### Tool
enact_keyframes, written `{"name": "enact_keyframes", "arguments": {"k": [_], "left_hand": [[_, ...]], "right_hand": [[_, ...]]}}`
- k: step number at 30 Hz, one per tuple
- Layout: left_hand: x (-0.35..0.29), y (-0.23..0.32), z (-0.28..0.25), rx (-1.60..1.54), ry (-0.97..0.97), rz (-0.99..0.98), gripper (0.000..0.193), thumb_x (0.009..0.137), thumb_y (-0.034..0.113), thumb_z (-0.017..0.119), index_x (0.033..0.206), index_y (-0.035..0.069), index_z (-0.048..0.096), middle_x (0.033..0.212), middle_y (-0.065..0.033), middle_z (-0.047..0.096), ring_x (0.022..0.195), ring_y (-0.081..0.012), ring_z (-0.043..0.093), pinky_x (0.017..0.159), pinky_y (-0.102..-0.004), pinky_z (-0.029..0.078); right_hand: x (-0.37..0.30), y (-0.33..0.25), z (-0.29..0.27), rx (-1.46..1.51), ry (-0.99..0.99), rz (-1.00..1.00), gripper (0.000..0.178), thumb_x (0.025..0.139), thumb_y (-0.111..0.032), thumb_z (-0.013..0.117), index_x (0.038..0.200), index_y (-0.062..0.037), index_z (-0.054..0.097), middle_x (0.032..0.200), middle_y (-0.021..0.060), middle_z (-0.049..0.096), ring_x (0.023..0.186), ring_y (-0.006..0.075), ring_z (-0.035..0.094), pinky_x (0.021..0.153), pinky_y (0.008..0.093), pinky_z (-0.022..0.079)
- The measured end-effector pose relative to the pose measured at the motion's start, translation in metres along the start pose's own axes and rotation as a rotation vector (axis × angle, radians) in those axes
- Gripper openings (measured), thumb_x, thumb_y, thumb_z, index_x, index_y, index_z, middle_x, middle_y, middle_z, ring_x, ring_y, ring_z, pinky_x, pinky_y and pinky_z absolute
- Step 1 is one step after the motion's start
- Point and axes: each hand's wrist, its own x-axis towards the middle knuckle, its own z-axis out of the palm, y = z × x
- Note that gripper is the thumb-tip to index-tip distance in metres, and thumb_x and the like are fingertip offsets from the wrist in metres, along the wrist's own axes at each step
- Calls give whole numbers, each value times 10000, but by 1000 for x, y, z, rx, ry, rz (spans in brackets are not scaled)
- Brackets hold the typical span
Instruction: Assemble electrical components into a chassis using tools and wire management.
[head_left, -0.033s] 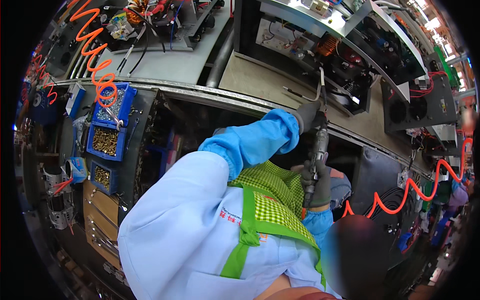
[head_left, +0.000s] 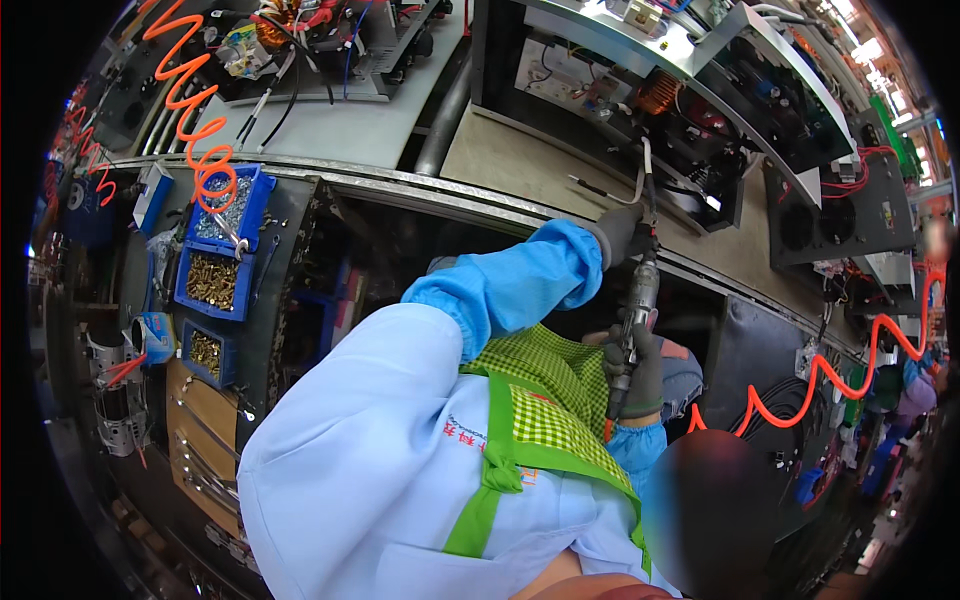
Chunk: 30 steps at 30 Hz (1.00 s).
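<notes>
With the fingers of the gloved right hand (head_left: 648,375), grips a grey, driver-like hand tool (head_left: 641,295) around its lower half. Holds it slanted, front end up, beside the green checked apron (head_left: 545,425) and just off the near edge of the counter (head_left: 510,160). With the left hand (head_left: 618,232), same grey glove, reaches up to the tool's front end. Curls the fingers there, just below the white lead (head_left: 646,160) running down from the open metal unit (head_left: 550,65). Can't tell if gripping lead end, tool front or both: too small, partly hidden. Wears blue sleeve covers (head_left: 520,280) on both arms.

Inside the unit: copper-coloured coil (head_left: 655,92) plus wiring. Off to the left, on a dark side surface: upper blue bin (head_left: 262,195) with silver fasteners, spanner (head_left: 238,238) at its lower edge; middle blue bin (head_left: 243,280) just below, with brass-coloured screws; near those, a smaller blue bin (head_left: 229,365), also with brass-coloured parts. Off to the right: coiled orange hose (head_left: 785,421).
</notes>
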Motion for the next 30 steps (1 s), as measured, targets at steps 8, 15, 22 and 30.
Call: {"name": "enact_keyframes", "arguments": {"k": [8, 15, 22, 30], "left_hand": [[5, -12, 4, 1055, 79, 319, 202, 781, 112, 586, 964, 33, 559, 885, -196, 637, 888, -361, 614, 729, -426, 499], [36, 18, 35, 1690, -62, 573, 269, 759, 63, 553, 1028, 58, 568, 998, -193, 606, 917, -370, 599, 752, -455, 495], [61, 7, 25, 2135, -277, 425, 349, 752, 55, 549, 1100, 72, 558, 1051, -186, 583, 925, -379, 590, 770, -465, 489], [32, 26, 24, 2164, -315, 666, 366, 760, 76, 554, 1126, 68, 576, 1026, -176, 592, 897, -368, 597, 767, -470, 486]], "right_hand": [[-7, -1, -10, -28, 8, -32, 382, 875, -242, 557, 1171, -19, 463, 825, 65, 563, 525, 75, 422, 428, 190, 341], [-19, -7, -14, 43, -18, -91, 305, 894, -245, 528, 1108, -30, 487, 883, 70, 566, 504, 58, 399, 407, 172, 317], [-35, -7, -29, 55, 18, -71, 320, 885, -250, 527, 1125, -43, 485, 858, 44, 559, 511, 75, 435, 414, 180, 332], [-43, -10, -15, -55, 47, -137, 340, 832, -219, 574, 1113, -48, 489, 805, 24, 532, 519, 100, 459, 433, 216, 364]]}}
